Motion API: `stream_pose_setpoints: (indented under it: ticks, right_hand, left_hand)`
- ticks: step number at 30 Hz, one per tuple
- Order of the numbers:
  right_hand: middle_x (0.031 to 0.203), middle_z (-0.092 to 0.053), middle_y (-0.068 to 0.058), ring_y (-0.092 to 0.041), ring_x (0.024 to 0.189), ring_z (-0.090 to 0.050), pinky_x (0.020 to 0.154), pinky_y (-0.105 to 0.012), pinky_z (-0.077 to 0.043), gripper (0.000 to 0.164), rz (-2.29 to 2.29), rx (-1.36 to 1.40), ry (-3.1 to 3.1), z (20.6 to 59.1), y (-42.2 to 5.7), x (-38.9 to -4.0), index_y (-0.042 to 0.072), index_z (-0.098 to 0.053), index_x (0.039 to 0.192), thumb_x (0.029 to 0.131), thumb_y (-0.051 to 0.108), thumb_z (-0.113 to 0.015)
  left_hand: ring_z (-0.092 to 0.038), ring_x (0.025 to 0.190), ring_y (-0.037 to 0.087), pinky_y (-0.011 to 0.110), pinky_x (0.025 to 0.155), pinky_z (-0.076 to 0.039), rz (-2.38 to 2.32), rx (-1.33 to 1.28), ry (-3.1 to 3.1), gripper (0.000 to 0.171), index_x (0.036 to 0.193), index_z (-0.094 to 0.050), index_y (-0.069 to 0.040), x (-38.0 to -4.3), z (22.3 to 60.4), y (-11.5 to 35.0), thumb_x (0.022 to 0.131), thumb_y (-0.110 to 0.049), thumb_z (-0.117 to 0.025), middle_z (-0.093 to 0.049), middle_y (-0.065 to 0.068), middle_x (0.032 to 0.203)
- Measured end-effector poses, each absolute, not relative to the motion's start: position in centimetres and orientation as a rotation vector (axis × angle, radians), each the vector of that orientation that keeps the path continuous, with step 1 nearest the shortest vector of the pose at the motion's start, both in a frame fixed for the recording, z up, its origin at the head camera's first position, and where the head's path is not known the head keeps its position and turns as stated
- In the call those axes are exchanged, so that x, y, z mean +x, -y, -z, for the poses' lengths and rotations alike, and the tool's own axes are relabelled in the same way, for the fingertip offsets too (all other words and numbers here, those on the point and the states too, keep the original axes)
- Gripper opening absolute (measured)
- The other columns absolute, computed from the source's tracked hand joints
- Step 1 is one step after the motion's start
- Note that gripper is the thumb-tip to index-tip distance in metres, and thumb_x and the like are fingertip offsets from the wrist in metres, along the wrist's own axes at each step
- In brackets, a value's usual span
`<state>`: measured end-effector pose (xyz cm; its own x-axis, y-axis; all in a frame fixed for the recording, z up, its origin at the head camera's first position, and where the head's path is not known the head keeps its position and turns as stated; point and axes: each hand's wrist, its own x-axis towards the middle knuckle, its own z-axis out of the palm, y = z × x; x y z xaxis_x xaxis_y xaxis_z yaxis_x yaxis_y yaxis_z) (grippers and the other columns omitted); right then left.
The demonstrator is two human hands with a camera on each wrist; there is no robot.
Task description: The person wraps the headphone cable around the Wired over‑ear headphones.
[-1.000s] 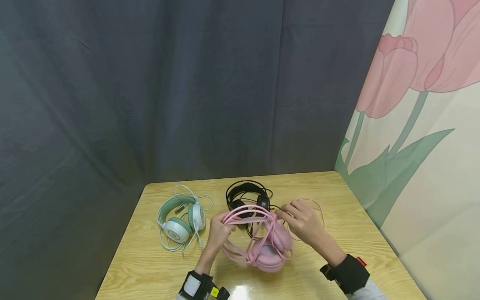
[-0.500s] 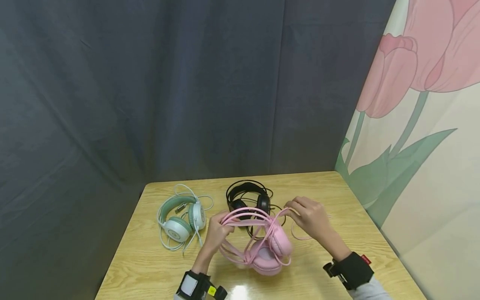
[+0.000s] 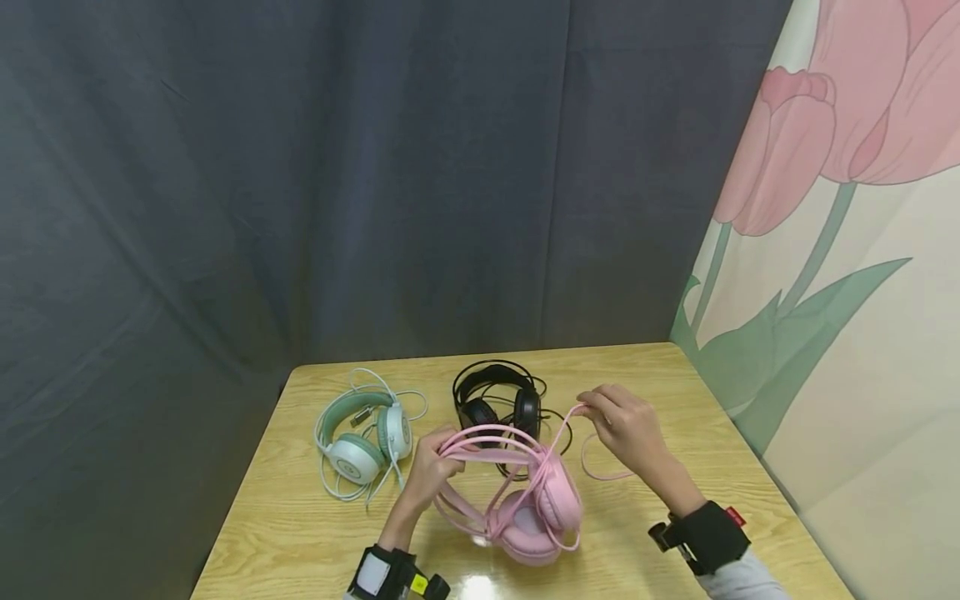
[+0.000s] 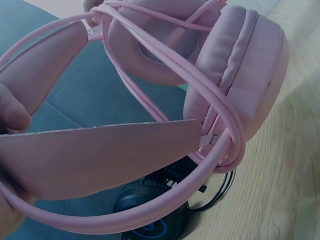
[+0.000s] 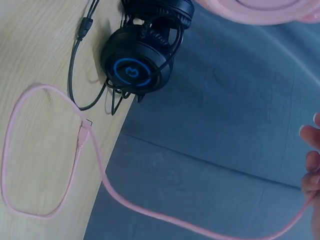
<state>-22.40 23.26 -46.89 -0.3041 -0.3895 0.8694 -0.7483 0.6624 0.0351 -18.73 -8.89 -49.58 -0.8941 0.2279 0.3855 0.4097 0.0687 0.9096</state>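
My left hand [image 3: 435,471] grips the headband of a pair of pink headphones [image 3: 559,498], lifted above the table, ear cups towards the right. Loops of pink cable [image 4: 172,62] wind around the band and ear cups in the left wrist view. Between thumb and fingers, my right hand [image 3: 626,427] pinches a stretch of this cable, which runs taut up from the ear cup. From that hand the cable [image 5: 150,214] drops in a curve to the table in the right wrist view. Its end carries a pink USB plug [image 5: 84,136], lying near the black headphones' cord.
Black headphones [image 3: 527,407] lie behind the pink pair, partly covered by it in the head view. On the left of the wooden table [image 3: 292,517] are white and green headphones [image 3: 356,458] with their own coiled cable. A dark curtain [image 3: 450,208] hangs behind the table.
My right hand has moved up and right, drawing a longer stretch of pink cable away from the ear cups. The pink headphones have sunk slightly towards me with my left hand.
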Motion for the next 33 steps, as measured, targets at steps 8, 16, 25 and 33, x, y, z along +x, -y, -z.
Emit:
stream_pose_setpoints:
  ticks: [8,16,25,33]
  right_hand:
    - [0.075,-0.066,-0.002,-0.019,0.059,-0.062,0.045,-0.034,-0.047,0.039,-0.493,0.821,1.895,46.9,-23.9,-22.6,0.007,-0.073,0.084,0.095,0.042,-0.062]
    - [0.075,-0.067,0.001,-0.013,0.055,-0.052,0.044,-0.023,-0.038,0.030,-0.557,0.817,1.856,47.4,-23.2,-23.1,0.008,-0.075,0.090,0.098,0.033,-0.061]
    - [0.076,-0.068,0.002,-0.011,0.059,-0.055,0.049,-0.024,-0.044,0.028,-0.617,0.925,1.835,48.0,-21.7,-23.4,0.009,-0.077,0.089,0.097,0.032,-0.063]
    - [0.076,-0.066,0.003,-0.011,0.060,-0.056,0.050,-0.024,-0.044,0.022,-0.678,1.048,1.798,49.5,-20.0,-23.2,0.009,-0.077,0.095,0.098,0.025,-0.061]
  left_hand:
    - [-0.046,0.068,0.009,0.022,0.061,-0.038,1.965,-0.718,2.162,0.035,0.085,-0.071,0.011,-19.3,50.7,9.3,0.060,0.023,-0.050,-0.052,-0.002,0.072]
    - [-0.043,0.065,0.008,0.021,0.059,-0.037,2.048,-0.806,2.081,0.036,0.088,-0.071,0.010,-19.5,50.4,9.8,0.059,0.020,-0.052,-0.049,-0.003,0.071]
    - [-0.044,0.065,0.010,0.022,0.056,-0.038,2.245,-0.907,1.902,0.030,0.087,-0.065,0.017,-19.6,49.9,9.9,0.060,0.011,-0.054,-0.052,-0.002,0.073]
    - [-0.043,0.055,0.005,0.019,0.048,-0.032,2.496,-0.783,1.726,0.043,0.084,-0.077,-0.014,-19.1,49.7,9.7,0.063,0.014,-0.052,-0.064,-0.003,0.073]
